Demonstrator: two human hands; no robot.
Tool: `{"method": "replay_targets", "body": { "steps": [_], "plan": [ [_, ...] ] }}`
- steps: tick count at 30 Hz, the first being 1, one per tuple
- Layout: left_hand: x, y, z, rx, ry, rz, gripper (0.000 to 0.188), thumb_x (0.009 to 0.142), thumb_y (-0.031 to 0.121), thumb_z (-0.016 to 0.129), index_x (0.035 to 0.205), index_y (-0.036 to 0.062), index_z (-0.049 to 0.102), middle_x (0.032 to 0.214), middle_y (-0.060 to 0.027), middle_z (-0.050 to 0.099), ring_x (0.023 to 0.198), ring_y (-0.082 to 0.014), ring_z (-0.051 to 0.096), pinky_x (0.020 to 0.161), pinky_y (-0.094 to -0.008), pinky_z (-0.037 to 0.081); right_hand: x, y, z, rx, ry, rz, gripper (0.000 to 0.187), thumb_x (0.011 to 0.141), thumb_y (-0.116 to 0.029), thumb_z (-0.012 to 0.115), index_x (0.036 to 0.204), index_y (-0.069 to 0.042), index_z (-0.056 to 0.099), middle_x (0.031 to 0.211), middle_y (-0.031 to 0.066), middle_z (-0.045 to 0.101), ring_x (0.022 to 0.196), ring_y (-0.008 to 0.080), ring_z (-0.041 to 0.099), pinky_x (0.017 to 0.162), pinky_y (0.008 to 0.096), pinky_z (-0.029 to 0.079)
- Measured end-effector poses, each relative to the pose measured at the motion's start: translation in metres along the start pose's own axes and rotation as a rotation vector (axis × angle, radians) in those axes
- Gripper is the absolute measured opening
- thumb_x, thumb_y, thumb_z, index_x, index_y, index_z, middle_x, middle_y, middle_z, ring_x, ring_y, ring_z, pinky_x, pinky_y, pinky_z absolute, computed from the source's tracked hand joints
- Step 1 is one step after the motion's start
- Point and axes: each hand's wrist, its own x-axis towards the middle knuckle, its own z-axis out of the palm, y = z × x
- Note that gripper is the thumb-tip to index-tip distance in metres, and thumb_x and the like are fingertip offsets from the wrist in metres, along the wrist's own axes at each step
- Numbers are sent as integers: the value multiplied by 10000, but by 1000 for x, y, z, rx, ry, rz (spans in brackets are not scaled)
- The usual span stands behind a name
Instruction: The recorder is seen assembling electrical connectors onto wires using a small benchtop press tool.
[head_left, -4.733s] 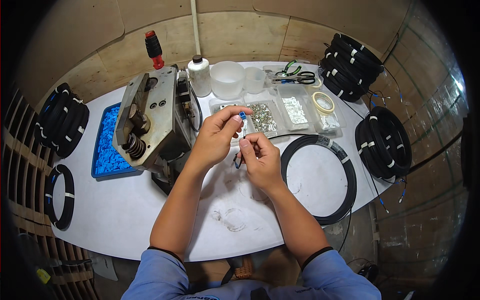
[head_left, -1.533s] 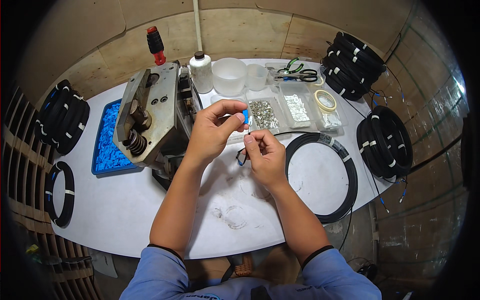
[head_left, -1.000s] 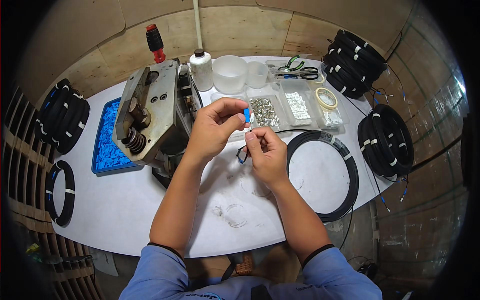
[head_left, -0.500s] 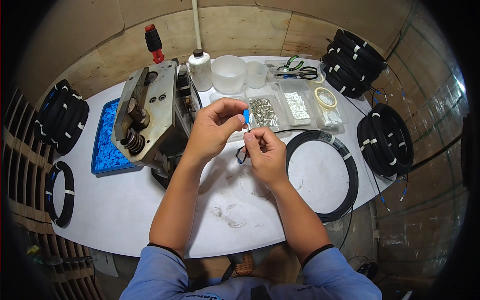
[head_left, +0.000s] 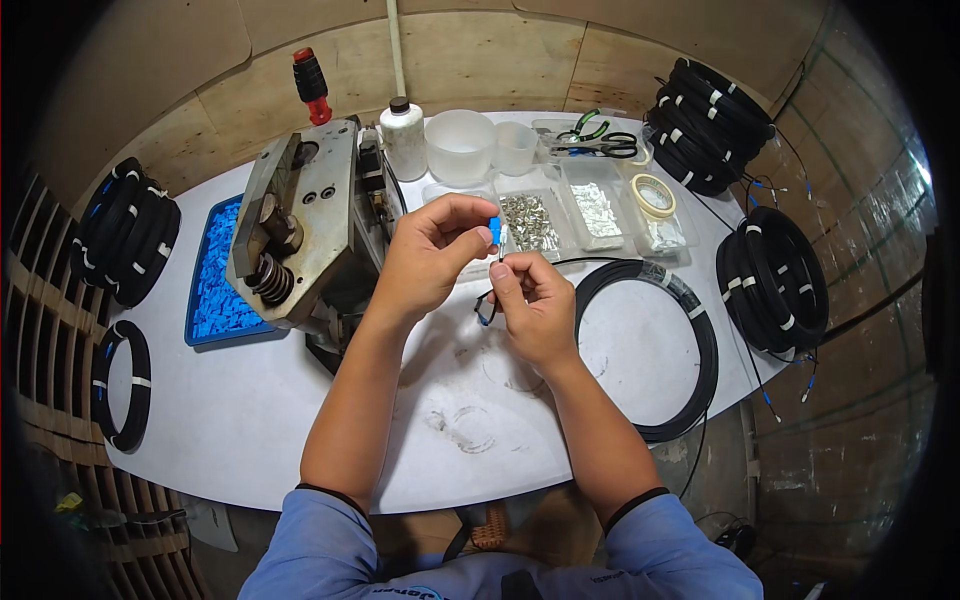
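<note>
Pinching black wire (head_left: 479, 307) in the right hand (head_left: 535, 305), gripping a blue connector (head_left: 494, 230) in the left hand (head_left: 430, 255), just left of the wire tip (head_left: 503, 239), this side of metal terminals (head_left: 530, 222). Apparently fitting together; next calls for straight alignment.

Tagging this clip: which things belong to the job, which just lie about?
In hand: small blue plastic piece (left hand); thin black cable (right hand).

Apparently lying about: black-handled metal scissors; round cream tape roll; white brown-capped plastic bottle.
</note>
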Motion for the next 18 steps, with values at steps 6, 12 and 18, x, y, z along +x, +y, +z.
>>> {"method": "replay_targets", "body": {
  "steps": [6, 12, 18],
  "plan": [
    [1, 1, 1, 13, -7, 6, 211, 876, 0, 626, 1086, -21, 641, 960, -60, 667, 872, -110, 623, 803, -273, 529, 2, 0, -1, 3, 3, 16, 173, 940, -180, 640, 892, -14, 622, 665, 10, 635, 602, 47, 584, 547, 213, 455],
    [0, 2, 1, 35, -10, 22, 206, 877, 7, 627, 1081, -22, 645, 958, -60, 670, 870, -110, 623, 795, -271, 527, 1, -1, 0, 43, 15, 30, 178, 936, -180, 646, 891, -8, 630, 672, 11, 641, 604, 50, 591, 548, 216, 458],
    [-4, 8, 4, 70, -16, 35, 207, 877, 11, 629, 1081, -17, 648, 946, -52, 672, 851, -101, 620, 770, -264, 521, 1, -1, 1, 46, 17, 15, 173, 928, -165, 644, 859, -7, 631, 655, 12, 638, 591, 49, 586, 547, 216, 458]
  ]
}}
